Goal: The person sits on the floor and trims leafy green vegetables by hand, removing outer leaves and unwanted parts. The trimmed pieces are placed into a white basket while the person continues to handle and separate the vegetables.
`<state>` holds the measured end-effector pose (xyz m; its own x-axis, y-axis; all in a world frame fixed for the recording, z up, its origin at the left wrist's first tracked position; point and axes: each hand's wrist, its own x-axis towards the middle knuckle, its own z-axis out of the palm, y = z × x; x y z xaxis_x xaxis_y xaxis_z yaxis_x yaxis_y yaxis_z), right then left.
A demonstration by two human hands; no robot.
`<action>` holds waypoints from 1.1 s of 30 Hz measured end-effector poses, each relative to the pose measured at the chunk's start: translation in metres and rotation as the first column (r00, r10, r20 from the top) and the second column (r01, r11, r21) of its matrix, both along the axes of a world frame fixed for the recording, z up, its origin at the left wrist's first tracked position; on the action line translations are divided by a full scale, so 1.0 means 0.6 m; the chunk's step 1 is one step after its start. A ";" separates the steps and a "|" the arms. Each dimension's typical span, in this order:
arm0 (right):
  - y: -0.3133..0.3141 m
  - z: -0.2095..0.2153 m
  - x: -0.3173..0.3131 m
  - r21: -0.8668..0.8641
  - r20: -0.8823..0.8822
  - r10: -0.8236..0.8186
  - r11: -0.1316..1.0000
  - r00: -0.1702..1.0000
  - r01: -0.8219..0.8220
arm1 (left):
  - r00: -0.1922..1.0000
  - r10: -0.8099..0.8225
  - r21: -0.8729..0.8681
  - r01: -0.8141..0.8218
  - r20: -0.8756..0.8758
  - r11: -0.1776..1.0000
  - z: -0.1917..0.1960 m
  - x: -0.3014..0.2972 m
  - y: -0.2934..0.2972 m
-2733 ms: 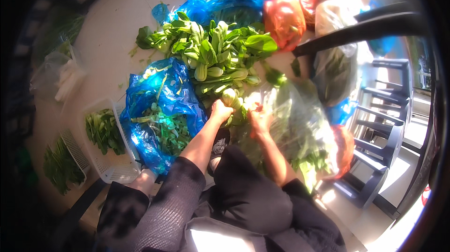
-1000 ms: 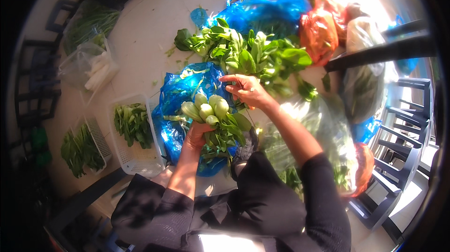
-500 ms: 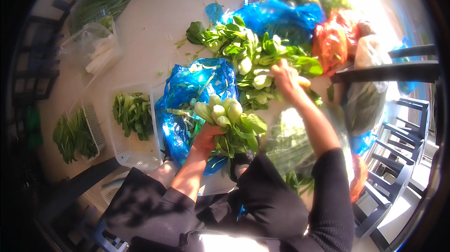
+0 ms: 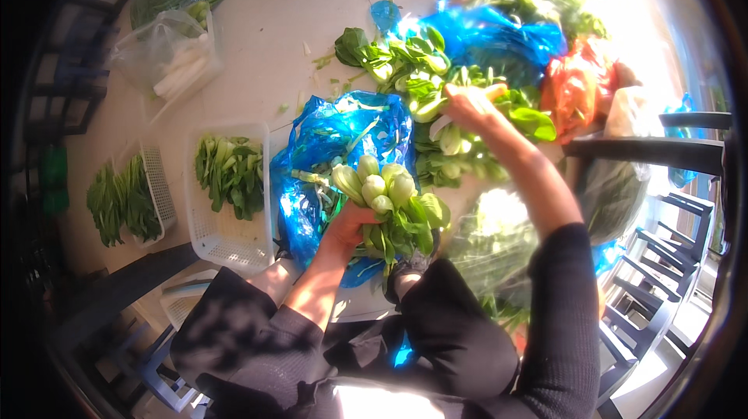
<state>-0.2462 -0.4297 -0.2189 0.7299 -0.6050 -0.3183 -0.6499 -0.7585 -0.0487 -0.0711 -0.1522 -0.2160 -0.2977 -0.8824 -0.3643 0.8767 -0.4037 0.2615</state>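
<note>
An overfull grip could shed heads into the blue bag [image 4: 302,142] below — the left hand [image 4: 347,232] clasps a bok choy bunch [image 4: 382,189], the right hand [image 4: 473,109], hold unclear, curls over the heap [image 4: 427,91].

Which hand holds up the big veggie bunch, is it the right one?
No, the left hand holds the bunch of greens, while the right hand is at the leafy pile.

Bok choy [image 4: 384,191] — bunched — partly hides the left hand [image 4: 351,224].

Greens [image 4: 231,173] in basket [image 4: 234,247], basket left of plastic bag [image 4: 396,124], bok choy pile [image 4: 426,91] right of bag.
</note>
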 end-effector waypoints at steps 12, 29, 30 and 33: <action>0.198 0.309 -0.162 0.779 0.537 -0.781 0.604 0.320 0.167 | 0.957 0.191 -0.229 -0.140 0.219 0.963 0.126 -0.005 0.018; 0.505 0.603 0.114 0.941 0.228 -0.959 0.172 0.168 -0.292 | 0.737 0.485 -0.547 -0.187 0.471 0.816 0.501 0.078 0.146; 0.521 0.592 0.134 0.889 0.372 -0.923 0.322 0.101 -0.326 | 0.725 0.472 -0.527 -0.176 0.502 0.831 0.498 0.080 0.153; 0.494 0.453 0.158 0.694 0.720 -0.694 0.718 0.018 -0.061 | 0.848 0.355 -0.502 -0.125 0.394 0.856 0.475 0.048 0.146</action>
